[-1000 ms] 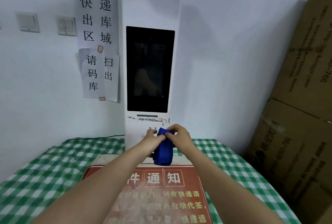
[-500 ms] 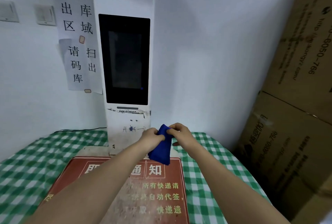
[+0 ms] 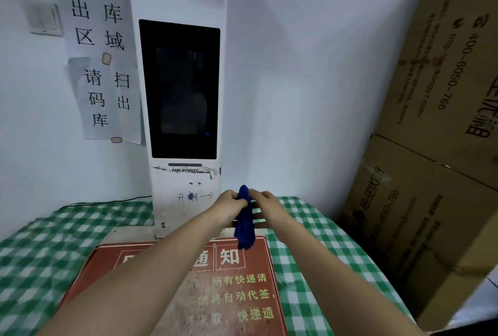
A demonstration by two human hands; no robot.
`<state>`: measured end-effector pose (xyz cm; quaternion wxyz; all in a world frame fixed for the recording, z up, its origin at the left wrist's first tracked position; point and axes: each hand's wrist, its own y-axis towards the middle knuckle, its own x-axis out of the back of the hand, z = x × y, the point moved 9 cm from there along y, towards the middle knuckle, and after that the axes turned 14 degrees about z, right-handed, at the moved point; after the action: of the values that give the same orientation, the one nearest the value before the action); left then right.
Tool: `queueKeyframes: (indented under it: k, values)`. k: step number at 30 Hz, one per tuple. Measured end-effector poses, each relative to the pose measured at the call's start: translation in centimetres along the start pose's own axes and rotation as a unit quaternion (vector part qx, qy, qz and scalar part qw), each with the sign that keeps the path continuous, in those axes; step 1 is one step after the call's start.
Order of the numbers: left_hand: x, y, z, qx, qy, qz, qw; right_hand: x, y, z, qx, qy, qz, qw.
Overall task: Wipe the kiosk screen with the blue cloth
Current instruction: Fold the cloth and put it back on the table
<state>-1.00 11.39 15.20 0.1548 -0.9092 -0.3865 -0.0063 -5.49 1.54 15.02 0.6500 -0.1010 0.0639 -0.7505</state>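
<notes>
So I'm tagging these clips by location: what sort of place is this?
Probably a parcel pickup station's checkout corner. A HIKROBOT kiosk stands on the checked table, paper signs name the express outbound scan area, and stacked cardboard boxes line the right wall.

"HIKROBOT" on the kiosk below its screen; "快递出库区域" on the wall paper; "400-6050-766" on the cardboard box.

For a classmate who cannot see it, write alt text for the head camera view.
Both hands, left hand and right hand, pinch a blue cloth that hangs over a green checked table, below a white kiosk's dark screen. Paper signs hang at the left; cardboard boxes are stacked at the right.
</notes>
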Motion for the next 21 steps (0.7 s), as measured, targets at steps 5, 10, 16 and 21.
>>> queueKeyframes:
  k: [5, 10, 16, 21]
  values:
    - [-1.8, 0.3, 0.3, 0.005, -0.073, 0.061, 0.995, 1.0, 0.0, -1.0, -0.002, 0.059, -0.031, 0.998]
    - [-1.0, 2.2, 1.0, 0.011, -0.058, 0.026, 0.998, 4.5, 0.9, -2.6, -0.007, 0.098, -0.104, 0.990]
    - [-0.7, 5.8, 4.0, 0.087, -0.037, -0.038, 0.995, 7.9, 3.0, -4.9, -0.030, 0.165, -0.079, 0.983]
    - [-3.4, 9.3, 6.4, 0.109, -0.164, -0.003, 0.980, 10.8, 6.1, -7.2, -0.055, 0.158, -0.068, 0.983]
